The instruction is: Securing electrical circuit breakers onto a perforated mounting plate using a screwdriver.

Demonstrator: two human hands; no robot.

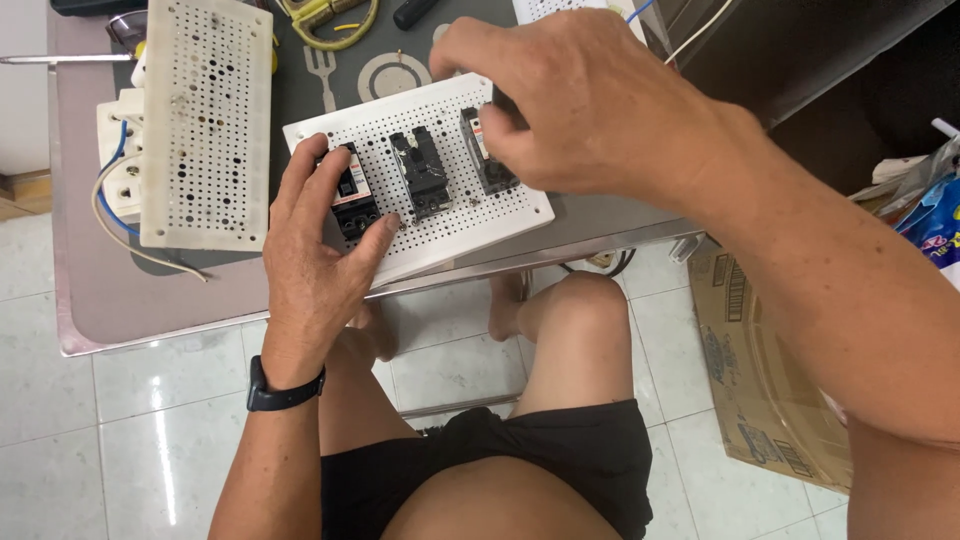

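Observation:
A white perforated board (440, 215) lies on the table's near edge with three black circuit breakers on it. My left hand (315, 255) rests on the board's left end, thumb and fingers around the left breaker (352, 195). The middle breaker (420, 172) stands free. My right hand (580, 100) hovers over the board's right end, its fingers closed on a dark object at the top of the right breaker (487, 150); the hand hides what that object is.
A second perforated board (205, 120) with a white socket block (120, 165) and blue and white wires lies at the left. Pliers with yellow handles (325, 18) sit at the back. A cardboard box (770, 370) stands on the floor at my right.

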